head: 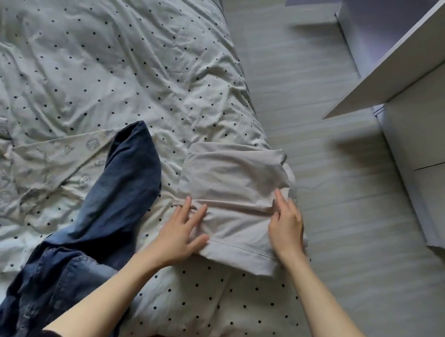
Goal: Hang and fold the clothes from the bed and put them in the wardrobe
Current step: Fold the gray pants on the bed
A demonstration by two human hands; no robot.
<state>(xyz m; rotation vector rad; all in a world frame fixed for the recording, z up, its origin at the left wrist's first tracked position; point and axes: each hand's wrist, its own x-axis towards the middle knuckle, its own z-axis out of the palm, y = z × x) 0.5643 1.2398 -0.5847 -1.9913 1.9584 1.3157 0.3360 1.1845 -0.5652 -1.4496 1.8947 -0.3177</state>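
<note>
Pressing down on a folded beige cotton garment (pixel 229 194), both hands are seen from the head view at the right edge of the bed, whose pale green quilt with black dots (pixel 90 48) carries everything. The left hand (pixel 183 230) is laid flat on the garment's near left side with the fingers spread and straight. The right hand (pixel 285 226) is set at the garment's right edge, its fingers extended along a crease; whether the cloth is pinched there cannot be told. The beige garment is judged nearly folded: a compact rectangle is already formed, and only smoothing seems left before it is carried off. A dark blue denim garment (pixel 104 210) is left crumpled just beside it, toward the near edge of the bed, not yet folded or hung. A pale printed fabric (pixel 54 159) lies partly under the denim. The white wardrobe (pixel 435 116) stands across the floor to the right, well apart, with an open door panel.
</note>
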